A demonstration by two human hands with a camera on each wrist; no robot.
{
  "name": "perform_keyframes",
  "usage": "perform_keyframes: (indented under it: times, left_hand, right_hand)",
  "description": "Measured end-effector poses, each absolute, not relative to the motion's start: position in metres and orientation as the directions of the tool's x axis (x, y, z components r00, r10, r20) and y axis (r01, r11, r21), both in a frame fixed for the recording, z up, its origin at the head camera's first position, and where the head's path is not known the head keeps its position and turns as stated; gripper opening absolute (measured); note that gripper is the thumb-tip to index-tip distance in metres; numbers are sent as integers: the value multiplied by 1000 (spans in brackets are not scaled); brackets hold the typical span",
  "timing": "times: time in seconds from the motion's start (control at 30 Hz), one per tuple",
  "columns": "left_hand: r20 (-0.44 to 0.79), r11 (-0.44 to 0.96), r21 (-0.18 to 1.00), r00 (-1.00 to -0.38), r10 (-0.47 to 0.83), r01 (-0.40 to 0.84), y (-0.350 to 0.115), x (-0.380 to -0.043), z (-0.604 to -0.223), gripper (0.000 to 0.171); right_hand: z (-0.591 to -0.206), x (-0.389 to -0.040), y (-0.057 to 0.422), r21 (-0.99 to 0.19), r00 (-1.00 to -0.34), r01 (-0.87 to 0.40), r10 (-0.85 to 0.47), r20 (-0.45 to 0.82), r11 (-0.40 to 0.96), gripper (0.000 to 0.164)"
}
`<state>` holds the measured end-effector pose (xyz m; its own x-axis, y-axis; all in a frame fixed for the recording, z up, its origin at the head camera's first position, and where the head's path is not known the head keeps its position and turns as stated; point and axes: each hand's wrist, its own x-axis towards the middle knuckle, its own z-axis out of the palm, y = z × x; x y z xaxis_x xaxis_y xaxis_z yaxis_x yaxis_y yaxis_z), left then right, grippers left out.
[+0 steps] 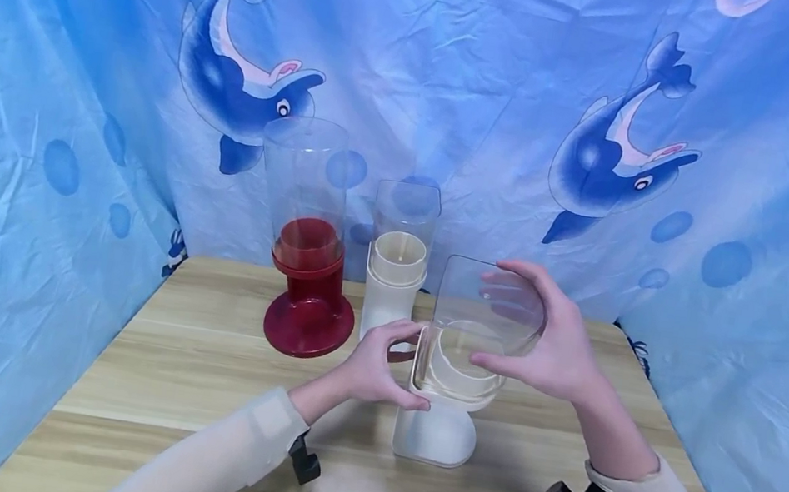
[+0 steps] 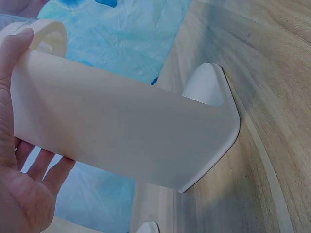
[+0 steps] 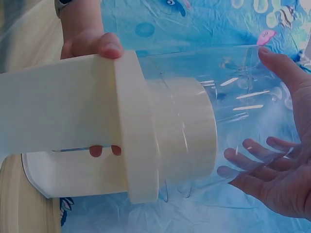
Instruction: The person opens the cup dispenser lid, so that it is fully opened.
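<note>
A white plastic dispenser stand (image 1: 435,432) stands upright on the wooden table, with a round inner ring at its top. A clear plastic container (image 1: 467,290) sits over that ring. My left hand (image 1: 373,367) grips the stand's upper part from the left, thumb in front and fingers behind. My right hand (image 1: 559,340) holds the clear container from the right, its thumb and fingers spread around the wall. In the right wrist view the fingers show through the clear container (image 3: 238,111). The left wrist view shows the stand's flat side (image 2: 107,111) and foot on the table.
Behind to the left stands a red dispenser (image 1: 308,326) with a tall clear cylinder. A second white dispenser (image 1: 388,300) with a clear container stands at the back, close to my left hand. Blue dolphin-print cloth (image 1: 434,75) surrounds the wooden table (image 1: 178,384).
</note>
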<state>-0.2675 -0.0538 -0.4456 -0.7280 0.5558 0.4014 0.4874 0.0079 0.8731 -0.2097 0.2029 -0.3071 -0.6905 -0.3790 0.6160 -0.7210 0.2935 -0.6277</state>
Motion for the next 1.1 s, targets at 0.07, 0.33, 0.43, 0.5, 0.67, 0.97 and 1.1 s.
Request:
perform_keyframes:
  times: [0.07,0.33,0.43,0.5,0.67,0.97,1.1]
  left_hand:
    - [394,12,875,-727,563,484,-55,-268,-447,95]
    - [396,10,875,-727,561,485,-57,-267,-445,95]
    - [394,19,873,-726,563,488,-59,-265,-446,95]
    - [395,20,871,-723,566,492,-59,-265,-446,95]
    - [408,15,861,-709,575,508,-55,-267,-445,94]
    - [380,38,871,-720,581,490,-56,-266,-443,95]
    - [373,43,873,-722,582,486,-58,-265,-444,94]
  right_hand:
    - [-309,-212,203,-654,-702,-708,-374,607,267,105]
    - [-309,-218,204,-664,-698,-708,-387,603,242,104]
    - [-308,-218,205,-662,-702,-701,-418,577,263,101]
    - [-304,-218,208,-662,-710,-691,-444,547,290,100]
    - [-282,-215,217,-565,-716,-693,-518,468,447,99]
    - [-243,-218,216,-307,-637,-771,-683,357,559,94]
    - [-233,-221,214,-288,-628,-777,-724,285,560,92]
